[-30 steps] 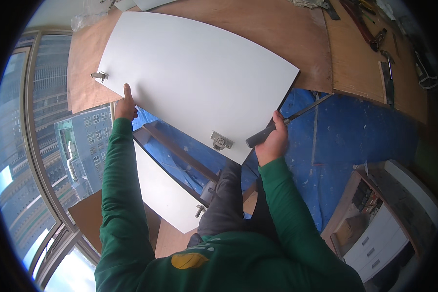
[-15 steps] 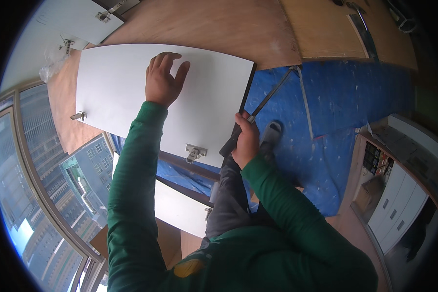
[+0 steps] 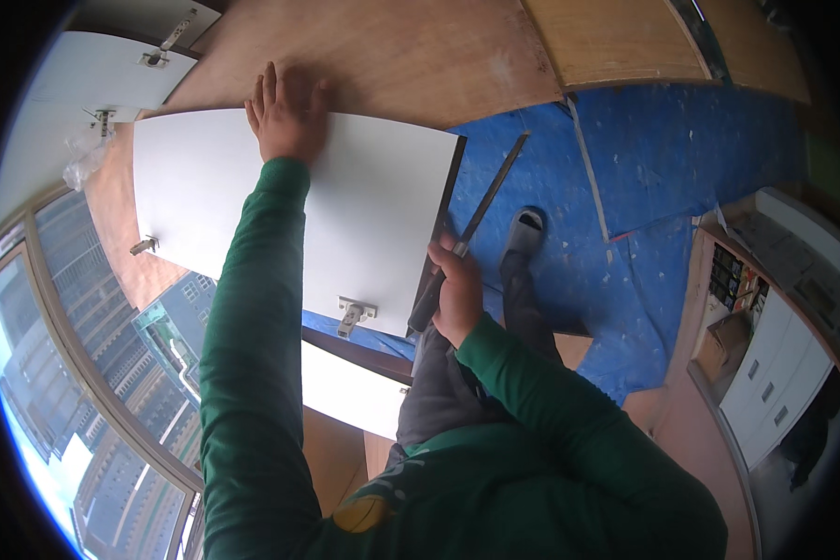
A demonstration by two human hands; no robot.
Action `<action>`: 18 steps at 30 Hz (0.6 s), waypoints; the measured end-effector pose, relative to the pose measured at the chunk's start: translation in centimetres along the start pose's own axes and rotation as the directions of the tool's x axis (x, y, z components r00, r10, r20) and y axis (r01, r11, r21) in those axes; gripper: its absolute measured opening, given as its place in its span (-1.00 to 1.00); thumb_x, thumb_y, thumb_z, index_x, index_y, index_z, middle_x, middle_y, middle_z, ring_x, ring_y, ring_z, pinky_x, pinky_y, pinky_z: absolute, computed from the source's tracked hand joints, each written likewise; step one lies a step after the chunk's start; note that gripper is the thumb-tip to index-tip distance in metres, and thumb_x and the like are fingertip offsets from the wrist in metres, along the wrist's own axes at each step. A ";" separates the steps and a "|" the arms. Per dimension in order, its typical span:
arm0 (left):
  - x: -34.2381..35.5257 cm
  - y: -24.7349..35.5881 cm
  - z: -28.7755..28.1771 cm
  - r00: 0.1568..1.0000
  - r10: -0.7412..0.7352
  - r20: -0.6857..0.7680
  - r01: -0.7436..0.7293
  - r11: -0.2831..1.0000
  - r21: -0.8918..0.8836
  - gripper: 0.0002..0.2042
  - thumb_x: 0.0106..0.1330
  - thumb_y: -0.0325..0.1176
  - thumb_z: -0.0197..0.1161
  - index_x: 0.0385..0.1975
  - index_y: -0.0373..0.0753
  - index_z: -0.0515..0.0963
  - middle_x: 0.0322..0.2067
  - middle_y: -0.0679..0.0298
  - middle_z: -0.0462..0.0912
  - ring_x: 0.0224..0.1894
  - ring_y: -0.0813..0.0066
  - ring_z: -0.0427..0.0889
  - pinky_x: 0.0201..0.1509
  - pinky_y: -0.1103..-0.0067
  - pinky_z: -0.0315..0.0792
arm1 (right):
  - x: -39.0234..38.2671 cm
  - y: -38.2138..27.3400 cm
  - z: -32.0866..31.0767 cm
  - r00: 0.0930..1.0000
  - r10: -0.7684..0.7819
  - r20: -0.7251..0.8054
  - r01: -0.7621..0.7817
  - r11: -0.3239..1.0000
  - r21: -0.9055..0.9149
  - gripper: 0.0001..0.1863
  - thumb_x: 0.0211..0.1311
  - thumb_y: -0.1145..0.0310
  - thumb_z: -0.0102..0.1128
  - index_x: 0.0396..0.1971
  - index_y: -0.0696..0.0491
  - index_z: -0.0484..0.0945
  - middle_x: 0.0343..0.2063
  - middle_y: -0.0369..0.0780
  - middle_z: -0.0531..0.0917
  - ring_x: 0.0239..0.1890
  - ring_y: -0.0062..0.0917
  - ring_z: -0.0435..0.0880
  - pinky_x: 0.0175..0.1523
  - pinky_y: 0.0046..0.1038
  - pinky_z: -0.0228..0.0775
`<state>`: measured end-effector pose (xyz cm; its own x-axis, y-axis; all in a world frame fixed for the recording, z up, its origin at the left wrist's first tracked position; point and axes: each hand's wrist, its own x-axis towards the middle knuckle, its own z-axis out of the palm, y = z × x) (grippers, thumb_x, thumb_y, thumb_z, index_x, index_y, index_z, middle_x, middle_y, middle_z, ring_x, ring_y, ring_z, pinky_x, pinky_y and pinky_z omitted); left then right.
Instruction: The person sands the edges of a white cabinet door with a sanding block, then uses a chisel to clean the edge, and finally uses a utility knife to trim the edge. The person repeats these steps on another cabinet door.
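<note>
A white board point(image 3: 219, 177) with curved edge lies partly on the brown plywood top point(image 3: 429, 51); a metal hinge point(image 3: 145, 245) sits at its left end and another point(image 3: 353, 313) near its lower right corner. My left hand point(image 3: 285, 117) is open, fingers spread at the board's far edge, over the plywood. My right hand point(image 3: 457, 294) grips a long flat metal tool point(image 3: 487, 196) with a dark handle, beside the board's dark right edge; whether it also grips that edge is hard to tell.
Other white panels with hinges point(image 3: 56, 89) stand at upper left, beside crumpled plastic point(image 3: 84, 159). A window point(image 3: 65, 364) runs along the left. Below lie a second white board point(image 3: 341, 383) and blue sheeting point(image 3: 681, 159). A low cabinet point(image 3: 770, 383) stands at right.
My left hand left the board's lower-left edge, opened and moved up to the far edge. My right hand, still gripping the tool, moved left and down; the board also shifted left and appears turned.
</note>
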<state>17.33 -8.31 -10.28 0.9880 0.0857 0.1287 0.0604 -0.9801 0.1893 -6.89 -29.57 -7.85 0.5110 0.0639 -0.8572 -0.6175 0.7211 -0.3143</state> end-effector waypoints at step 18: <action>0.1 -0.2 1.1 0.999 0.017 0.040 -0.018 0.999 0.031 -0.30 0.39 0.21 0.13 0.44 -0.06 0.35 0.57 0.22 0.15 0.61 0.26 0.06 0.69 0.19 -0.24 | 2.9 -11.4 -8.4 0.920 -0.293 0.261 0.392 0.704 -0.592 -0.66 0.55 0.12 0.20 -0.06 0.14 0.61 -0.56 -0.42 0.46 -0.52 -0.77 0.43 -0.39 -0.60 0.36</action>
<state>17.59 -8.28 -11.38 0.9938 0.0619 0.0925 0.0469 -0.9866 0.1564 -3.43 -43.41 -10.22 0.8069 0.0278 -0.5901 -0.5885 0.1249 -0.7988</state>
